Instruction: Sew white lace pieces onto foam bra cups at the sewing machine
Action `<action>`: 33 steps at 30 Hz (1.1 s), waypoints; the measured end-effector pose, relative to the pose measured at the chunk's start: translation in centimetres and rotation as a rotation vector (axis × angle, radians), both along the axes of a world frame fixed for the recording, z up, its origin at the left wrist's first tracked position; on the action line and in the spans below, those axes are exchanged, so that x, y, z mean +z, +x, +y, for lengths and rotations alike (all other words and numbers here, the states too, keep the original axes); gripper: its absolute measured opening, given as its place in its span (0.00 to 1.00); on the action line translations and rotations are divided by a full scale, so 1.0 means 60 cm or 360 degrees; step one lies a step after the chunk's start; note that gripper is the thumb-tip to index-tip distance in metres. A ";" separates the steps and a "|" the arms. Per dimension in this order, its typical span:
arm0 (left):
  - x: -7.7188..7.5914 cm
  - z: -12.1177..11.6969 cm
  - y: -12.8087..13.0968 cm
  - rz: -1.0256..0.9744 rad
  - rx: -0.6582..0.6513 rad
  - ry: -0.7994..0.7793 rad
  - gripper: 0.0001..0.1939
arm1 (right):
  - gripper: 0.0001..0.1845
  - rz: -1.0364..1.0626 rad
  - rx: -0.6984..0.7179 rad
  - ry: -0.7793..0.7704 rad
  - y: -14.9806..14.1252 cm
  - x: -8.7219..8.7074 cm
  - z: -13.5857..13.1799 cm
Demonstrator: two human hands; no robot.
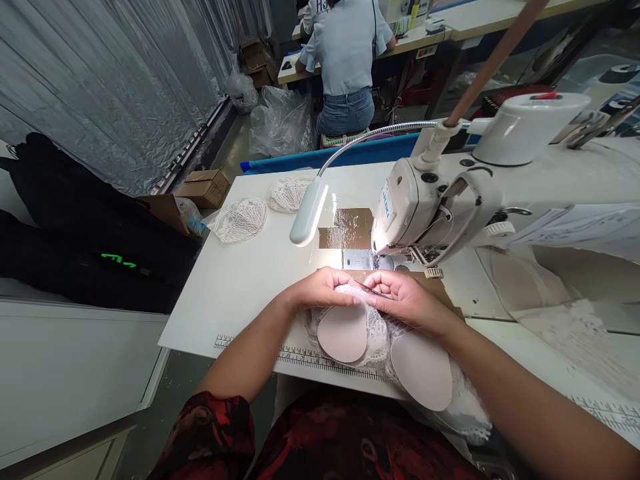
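Note:
A white lace bra [376, 333] with two smooth pale pink cups lies at the front of the table, partly hanging over its edge. My left hand [325, 290] pinches the bra's upper lace edge between thumb and fingers, above the left cup [343, 335]. Close beside it, my right hand [403, 299] is closed around small dark thread snips [375, 291], their pointed end toward my left fingers. The right cup [423, 370] hangs below my right wrist. Just beyond my hands is the sewing machine's needle area [377, 260].
The white sewing machine [415, 200] stands at the right, with a lamp [309, 212] on a bent neck over the table. Two lace cup pieces [240, 220] lie at the far left of the tabletop [220, 287]. A seated person [347, 60] works beyond. Cardboard boxes [204, 188] stand on the floor.

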State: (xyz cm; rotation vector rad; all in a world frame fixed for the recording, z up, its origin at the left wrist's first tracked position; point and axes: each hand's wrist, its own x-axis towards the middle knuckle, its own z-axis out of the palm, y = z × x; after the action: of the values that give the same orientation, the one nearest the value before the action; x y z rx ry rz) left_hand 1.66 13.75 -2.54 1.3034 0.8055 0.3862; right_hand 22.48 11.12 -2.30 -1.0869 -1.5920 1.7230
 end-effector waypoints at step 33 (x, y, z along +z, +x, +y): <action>0.000 0.014 -0.010 0.0161 0.0187 0.0212 0.16 | 0.17 -0.0662 -0.0133 0.0379 0.024 -0.004 0.002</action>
State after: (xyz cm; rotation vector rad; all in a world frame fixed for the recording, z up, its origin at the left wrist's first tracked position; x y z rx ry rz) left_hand 1.09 14.56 -2.54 1.4120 0.9575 0.4766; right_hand 23.94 11.24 -2.56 -1.4296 -1.9096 1.2665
